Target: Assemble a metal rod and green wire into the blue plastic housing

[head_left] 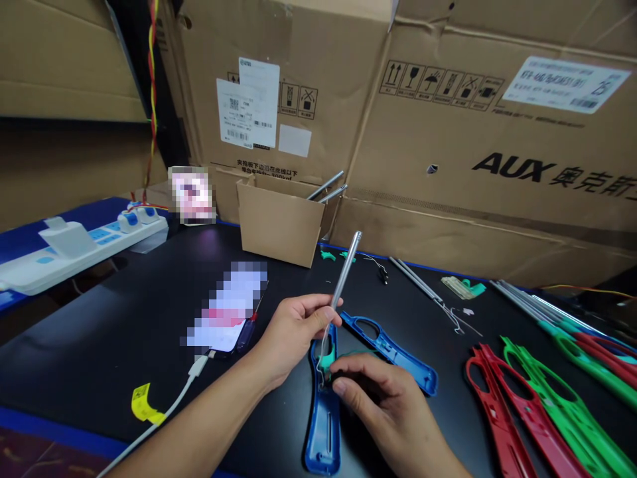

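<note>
Soft even light, dark shadow under the right hand point(375, 405).

The left hand point(293, 338) holds a thin metal tube point(344, 275) between the fingers and the thumb, tilted up. The right hand point(375, 405) is curled just beside a small teal plastic piece point(326, 362), and this piece sits on a blue plastic shell point(323, 431) on the black worktop point(114, 352). Another blue shell point(393, 352) lies near it. More to the right lie red shells point(512, 425) and green shells point(572, 411). Farther back stands a cardboard box point(279, 222), with metal rods point(326, 187) rising behind its edge.
</note>
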{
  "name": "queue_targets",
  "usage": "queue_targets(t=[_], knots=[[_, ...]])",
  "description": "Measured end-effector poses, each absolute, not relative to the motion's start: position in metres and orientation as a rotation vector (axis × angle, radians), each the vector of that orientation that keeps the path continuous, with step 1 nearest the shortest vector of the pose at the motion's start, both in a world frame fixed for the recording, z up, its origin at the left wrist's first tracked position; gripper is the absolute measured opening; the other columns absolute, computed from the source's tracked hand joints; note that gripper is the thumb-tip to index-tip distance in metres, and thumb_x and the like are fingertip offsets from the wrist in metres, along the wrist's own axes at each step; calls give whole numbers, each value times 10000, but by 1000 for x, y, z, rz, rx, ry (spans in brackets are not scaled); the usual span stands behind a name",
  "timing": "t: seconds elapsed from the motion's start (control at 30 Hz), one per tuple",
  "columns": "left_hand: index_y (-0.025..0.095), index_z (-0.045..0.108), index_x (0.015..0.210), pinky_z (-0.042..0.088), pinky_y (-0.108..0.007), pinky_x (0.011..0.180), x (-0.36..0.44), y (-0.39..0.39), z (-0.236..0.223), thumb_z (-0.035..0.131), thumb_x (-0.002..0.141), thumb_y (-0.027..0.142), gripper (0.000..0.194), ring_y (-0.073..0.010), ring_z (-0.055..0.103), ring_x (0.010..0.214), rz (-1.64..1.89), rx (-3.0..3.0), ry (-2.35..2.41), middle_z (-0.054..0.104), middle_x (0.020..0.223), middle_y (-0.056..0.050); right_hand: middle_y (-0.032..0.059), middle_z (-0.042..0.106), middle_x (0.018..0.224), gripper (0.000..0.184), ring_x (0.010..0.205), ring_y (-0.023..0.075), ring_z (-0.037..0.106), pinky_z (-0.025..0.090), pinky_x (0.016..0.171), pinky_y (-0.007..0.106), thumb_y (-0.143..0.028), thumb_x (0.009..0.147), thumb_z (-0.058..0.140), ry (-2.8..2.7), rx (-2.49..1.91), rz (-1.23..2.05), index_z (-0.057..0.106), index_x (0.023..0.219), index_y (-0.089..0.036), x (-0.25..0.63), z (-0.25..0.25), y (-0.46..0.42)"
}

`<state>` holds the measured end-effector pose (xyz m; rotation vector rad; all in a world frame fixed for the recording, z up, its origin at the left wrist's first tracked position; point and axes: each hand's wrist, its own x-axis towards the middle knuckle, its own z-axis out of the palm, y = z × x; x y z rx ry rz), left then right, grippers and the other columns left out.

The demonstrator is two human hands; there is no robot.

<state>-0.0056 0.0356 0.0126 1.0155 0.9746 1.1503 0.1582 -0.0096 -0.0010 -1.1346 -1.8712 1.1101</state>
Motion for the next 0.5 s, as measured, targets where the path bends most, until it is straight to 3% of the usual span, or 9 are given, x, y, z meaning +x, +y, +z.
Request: queue_targets(t=[0.5], knots=[[181, 741, 939, 452, -256, 668, -6, 35, 13, 698, 759, 289, 214, -119, 550, 706, 1230, 934, 998, 644, 734, 2, 8, 703, 854, 137, 776, 141, 641, 491, 732, 216, -291, 885, 563, -1864, -1135, 1027, 661, 931, -207, 155, -3, -8]])
